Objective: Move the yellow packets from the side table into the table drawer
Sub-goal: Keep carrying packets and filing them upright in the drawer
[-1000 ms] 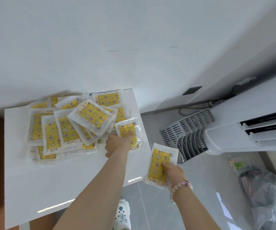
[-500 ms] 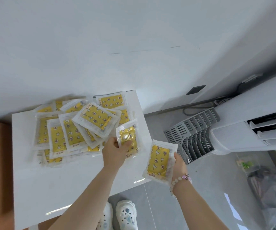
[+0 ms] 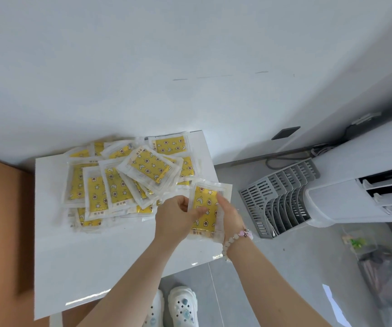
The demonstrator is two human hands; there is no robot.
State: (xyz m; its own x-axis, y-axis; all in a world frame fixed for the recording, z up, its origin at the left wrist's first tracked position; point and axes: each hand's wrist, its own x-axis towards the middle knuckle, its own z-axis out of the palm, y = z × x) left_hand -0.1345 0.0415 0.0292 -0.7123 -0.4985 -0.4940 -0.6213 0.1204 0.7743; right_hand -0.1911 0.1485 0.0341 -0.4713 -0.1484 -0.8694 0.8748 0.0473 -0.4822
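Between left hand [image 3: 178, 218], right hand [image 3: 232, 217], yellow packet [image 3: 204, 197] half hidden

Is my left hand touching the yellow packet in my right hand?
Touching. In the head view the left hand has its thumb across the yellow packet that the right hand holds.

White glossy square side table [image 3: 84, 267]: near half, 5 to 8 o'clock, bare, free passage. Heap of yellow packets in clear wrappers [image 3: 122, 187] blocks far half, 10 to 1 o'clock. White wall [image 3: 190, 43] just behind at 12. Grey slatted plastic rack [image 3: 277, 199] on floor at 3 o'clock, open floor strip between.
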